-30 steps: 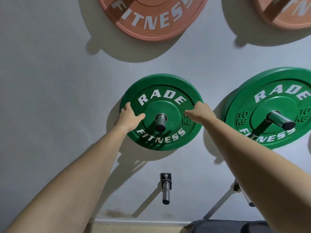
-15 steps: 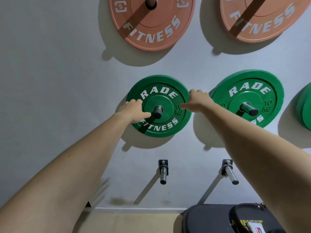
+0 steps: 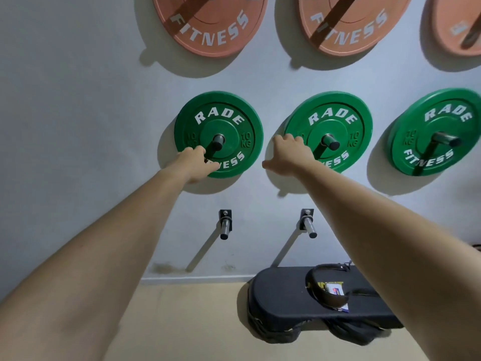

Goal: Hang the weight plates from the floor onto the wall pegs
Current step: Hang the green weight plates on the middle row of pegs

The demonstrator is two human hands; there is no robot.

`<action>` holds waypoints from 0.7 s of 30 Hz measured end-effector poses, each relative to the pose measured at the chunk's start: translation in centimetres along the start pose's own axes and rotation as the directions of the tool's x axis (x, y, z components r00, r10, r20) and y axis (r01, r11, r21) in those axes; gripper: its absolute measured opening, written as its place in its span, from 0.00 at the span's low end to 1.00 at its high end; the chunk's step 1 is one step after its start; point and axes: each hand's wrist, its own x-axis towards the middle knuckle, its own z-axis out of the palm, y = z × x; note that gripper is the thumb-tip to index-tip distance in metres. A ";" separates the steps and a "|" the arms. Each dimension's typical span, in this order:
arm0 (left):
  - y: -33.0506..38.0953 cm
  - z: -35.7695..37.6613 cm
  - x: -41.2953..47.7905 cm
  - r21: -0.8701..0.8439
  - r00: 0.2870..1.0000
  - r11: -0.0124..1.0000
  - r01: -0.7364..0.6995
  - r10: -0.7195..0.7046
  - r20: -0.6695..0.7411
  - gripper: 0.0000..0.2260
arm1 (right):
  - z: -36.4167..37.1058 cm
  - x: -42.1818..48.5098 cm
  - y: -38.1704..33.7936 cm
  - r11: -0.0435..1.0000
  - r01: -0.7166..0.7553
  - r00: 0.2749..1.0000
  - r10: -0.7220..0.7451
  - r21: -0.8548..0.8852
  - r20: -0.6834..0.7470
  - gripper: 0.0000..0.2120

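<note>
A green 10 kg plate [image 3: 226, 118] hangs on a steel wall peg [image 3: 218, 142] at the middle left. My left hand [image 3: 194, 162] lies over its lower left part with the fingers loosely curled and nothing in them; I cannot tell whether it touches the plate. My right hand [image 3: 289, 155] is off that plate, in front of the gap and the left edge of a second green plate [image 3: 335, 115], with relaxed fingers and nothing held. A third green plate [image 3: 442, 131] hangs at the right.
Two bare pegs [image 3: 225, 226] [image 3: 308, 225] stick out of the wall below the green plates. Orange plates [image 3: 210, 27] [image 3: 348, 27] hang in the top row. A black padded bench [image 3: 281, 295] with a belt on it stands on the tan floor [image 3: 182, 321] by the wall.
Both hands let go of the left green plate's rim. The right hand drifted right, the left hand slid down, and the view pulled back from the wall.
</note>
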 end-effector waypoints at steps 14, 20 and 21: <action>17.1 10.4 -12.9 0.017 0.995 1.000 -0.002 0.000 0.100 0.32 | -1.2 -13.3 17.7 1.000 0.001 0.995 0.001 -0.017 0.098 0.28; 22.4 15.6 -18.1 0.047 0.988 0.999 0.015 -0.022 0.153 0.31 | -0.1 -18.2 24.7 0.999 -0.038 0.983 0.036 0.011 0.178 0.25; 22.8 16.2 -18.5 0.051 0.986 0.999 0.015 -0.023 0.164 0.31 | 0.3 -18.6 25.4 0.999 -0.048 0.981 0.043 0.022 0.188 0.25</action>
